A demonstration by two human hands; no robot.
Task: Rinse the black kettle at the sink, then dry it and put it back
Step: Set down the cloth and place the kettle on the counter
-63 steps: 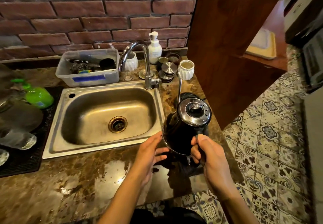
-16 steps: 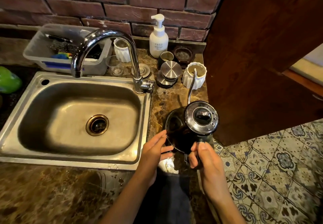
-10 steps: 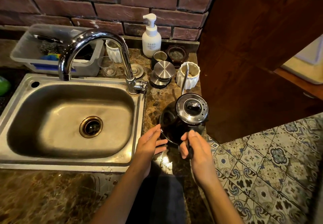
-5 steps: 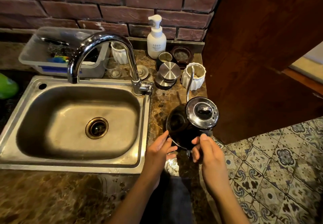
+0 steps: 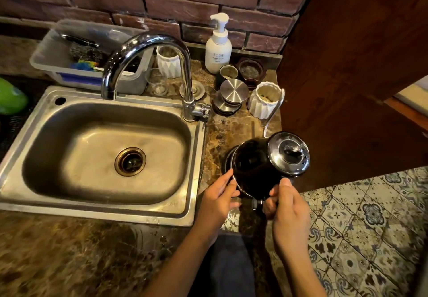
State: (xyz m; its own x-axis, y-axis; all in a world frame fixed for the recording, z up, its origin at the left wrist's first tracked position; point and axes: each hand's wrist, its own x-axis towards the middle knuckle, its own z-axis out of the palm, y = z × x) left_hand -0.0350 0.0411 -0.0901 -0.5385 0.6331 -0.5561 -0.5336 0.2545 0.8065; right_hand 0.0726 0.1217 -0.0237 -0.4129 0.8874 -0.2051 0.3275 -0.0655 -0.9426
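- A black gooseneck kettle (image 5: 254,169) is tilted over the marble counter (image 5: 69,257), just right of a steel sink (image 5: 192,157) that looks dry.
- Its shiny steel lid (image 5: 289,154) faces the camera and leans to the right; the thin spout (image 5: 275,109) rises behind it, crossing in front of a white ribbed cup (image 5: 264,102).
- The right hand (image 5: 289,213) is closed around the kettle's handle; the handle itself is almost wholly hidden under the fingers and thumb.
- The left hand (image 5: 220,195) has its fingers loosely spread, fingertips touching the kettle's lower left edge.
- Whether the kettle's base touches the counter cannot be made out; the hands and the dark body hide it.
- A curved chrome faucet (image 5: 148,49) arches over the sink, with no water visible.
- Behind it stand a white pump bottle (image 5: 217,51), small steel lids (image 5: 232,93) and a clear plastic tub (image 5: 58,60) of scrubbers, its contents blurred.
- A green object (image 5: 11,97) is cut off at the left edge.
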